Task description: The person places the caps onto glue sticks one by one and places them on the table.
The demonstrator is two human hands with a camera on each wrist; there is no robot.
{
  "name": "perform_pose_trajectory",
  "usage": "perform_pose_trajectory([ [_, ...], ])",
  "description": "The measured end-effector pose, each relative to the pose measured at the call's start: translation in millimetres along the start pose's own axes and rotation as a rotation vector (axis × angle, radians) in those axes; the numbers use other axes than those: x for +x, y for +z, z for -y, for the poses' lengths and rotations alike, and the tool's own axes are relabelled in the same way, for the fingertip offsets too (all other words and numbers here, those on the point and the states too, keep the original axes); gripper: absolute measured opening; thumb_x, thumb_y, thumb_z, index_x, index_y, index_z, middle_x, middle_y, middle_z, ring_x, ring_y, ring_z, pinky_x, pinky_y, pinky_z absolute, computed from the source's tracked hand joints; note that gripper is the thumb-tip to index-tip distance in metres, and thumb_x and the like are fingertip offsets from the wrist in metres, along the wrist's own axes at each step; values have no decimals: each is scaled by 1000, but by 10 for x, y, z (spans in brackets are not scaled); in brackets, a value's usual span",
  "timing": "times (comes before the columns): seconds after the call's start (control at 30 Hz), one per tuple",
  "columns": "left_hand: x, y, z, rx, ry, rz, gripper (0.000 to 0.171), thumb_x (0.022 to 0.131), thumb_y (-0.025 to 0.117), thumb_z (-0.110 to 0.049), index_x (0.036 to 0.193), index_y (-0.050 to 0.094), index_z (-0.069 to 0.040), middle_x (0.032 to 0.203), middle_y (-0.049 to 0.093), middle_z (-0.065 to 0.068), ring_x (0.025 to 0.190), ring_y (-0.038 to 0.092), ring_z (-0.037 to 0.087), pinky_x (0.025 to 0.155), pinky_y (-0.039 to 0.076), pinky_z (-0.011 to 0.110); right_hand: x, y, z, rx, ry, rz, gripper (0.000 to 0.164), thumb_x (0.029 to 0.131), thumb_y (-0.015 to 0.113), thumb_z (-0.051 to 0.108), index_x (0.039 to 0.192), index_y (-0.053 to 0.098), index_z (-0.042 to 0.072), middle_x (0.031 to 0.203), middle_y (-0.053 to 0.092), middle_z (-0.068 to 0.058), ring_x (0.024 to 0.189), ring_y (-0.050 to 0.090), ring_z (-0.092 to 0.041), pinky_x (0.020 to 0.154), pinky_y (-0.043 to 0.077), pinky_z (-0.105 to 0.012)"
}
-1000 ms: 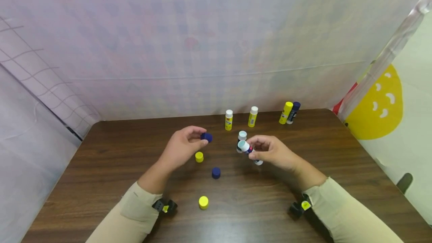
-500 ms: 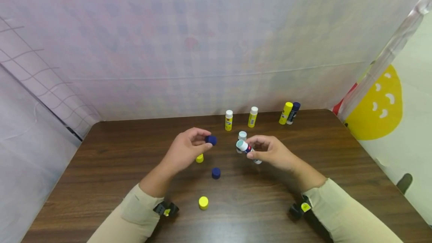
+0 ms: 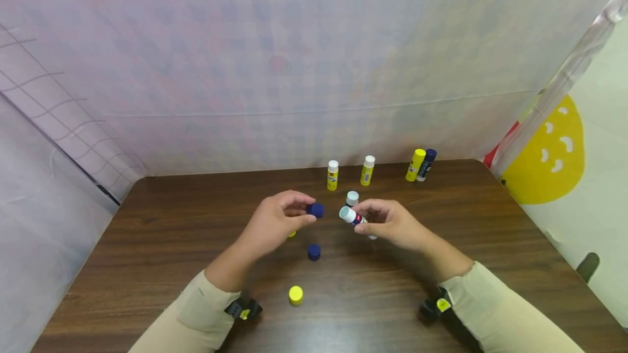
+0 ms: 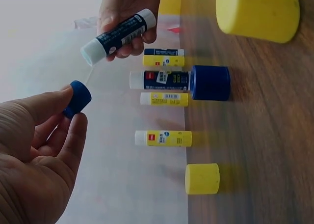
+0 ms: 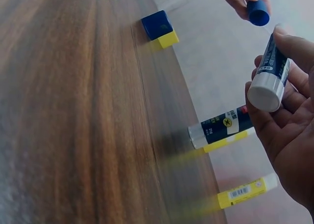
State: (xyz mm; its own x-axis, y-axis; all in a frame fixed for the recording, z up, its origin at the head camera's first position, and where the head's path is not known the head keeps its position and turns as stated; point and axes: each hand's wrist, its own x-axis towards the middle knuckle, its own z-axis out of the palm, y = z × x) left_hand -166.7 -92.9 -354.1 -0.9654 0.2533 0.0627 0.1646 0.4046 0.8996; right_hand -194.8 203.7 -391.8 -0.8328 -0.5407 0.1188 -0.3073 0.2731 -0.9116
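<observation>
1. blue plastic: our left grip (image 3: 276, 223) pinches a blue cap (image 3: 315, 210) between thumb and fingers, by its side, presumably to leave the mouth free.
2. at three o'clock from that cap, just apart, our right grip (image 3: 394, 226) holds a dark-blue glue stick (image 4: 122, 36) round its body, tilted, we judge, so the white neck faces the cap.
3. at twelve o'clock from this stick, just behind, we see an uncapped dark stick (image 3: 352, 199), partly hidden.
4. at six o'clock from the held cap, a second blue cap (image 3: 314, 253) sits on the counter (image 3: 147, 271); a yellow cap (image 3: 296, 295) lies beyond, nearer us.
5. two bare-necked yellow sticks (image 3: 332, 176) stand between eleven and one o'clock from the held stick; a capped pair (image 3: 415, 166) stands at two, perhaps set back for working room.
</observation>
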Motion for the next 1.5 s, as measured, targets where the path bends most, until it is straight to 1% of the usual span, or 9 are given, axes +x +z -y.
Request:
perform_pose_trajectory([
  [0.13,-13,33,-13,-3,16,27,26,91,82,-17,116,75,-20,118,73,-2,107,74,18,90,63,34,-1,21,11,-2,12,-1,30,93,78,10,121,70,6,105,69,-9,79,65,-13,62,59,-29],
  [0.4,-21,89,0,-33,68,79,27,91,81,-12,117,74,-13,119,70,2,105,74,20,87,62,26,6,50,-3,-19,18,1,30,93,79,11,121,71,8,105,69,-10,78,64,-13,62,59,-27],
  [0.53,-25,116,2,-52,86,89,27,91,81,-10,117,74,-10,118,69,5,105,74,21,86,62,23,7,66,3,-26,10,7,30,92,80,11,120,72,9,105,69,-10,77,64,-13,62,58,-27],
  [0.63,-30,137,-2,-62,96,92,27,91,81,-9,117,74,-9,117,69,5,105,74,21,85,62,22,7,83,14,-35,-12,10,29,91,80,10,119,72,8,105,71,-8,78,64,-13,62,58,-26],
  [0.8,-36,162,-6,-60,97,97,26,91,80,-7,116,74,-10,117,69,4,105,74,20,85,62,22,3,114,36,-55,-47,22,28,91,81,10,118,73,10,105,74,-5,92,67,-13,75,59,-26],
  [0.9,-39,170,-8,-52,94,101,26,91,80,-7,116,74,-11,117,68,2,105,74,19,85,62,22,1,128,42,-60,-59,35,27,91,81,11,117,74,11,105,74,-4,96,68,-13,82,58,-27],
  [1.2,-55,177,-15,-77,121,137,26,92,79,-6,117,74,-9,117,67,5,106,74,21,87,62,22,2,150,21,-93,-75,68,26,91,81,13,116,74,14,105,75,-2,98,68,-13,85,57,-27],
  [1.5,-45,195,-2,-59,150,148,26,91,79,-4,117,74,-5,116,67,6,106,73,20,91,60,21,6,168,47,-108,-78,85,26,91,81,15,116,74,15,106,76,1,98,68,-12,84,57,-27],
])
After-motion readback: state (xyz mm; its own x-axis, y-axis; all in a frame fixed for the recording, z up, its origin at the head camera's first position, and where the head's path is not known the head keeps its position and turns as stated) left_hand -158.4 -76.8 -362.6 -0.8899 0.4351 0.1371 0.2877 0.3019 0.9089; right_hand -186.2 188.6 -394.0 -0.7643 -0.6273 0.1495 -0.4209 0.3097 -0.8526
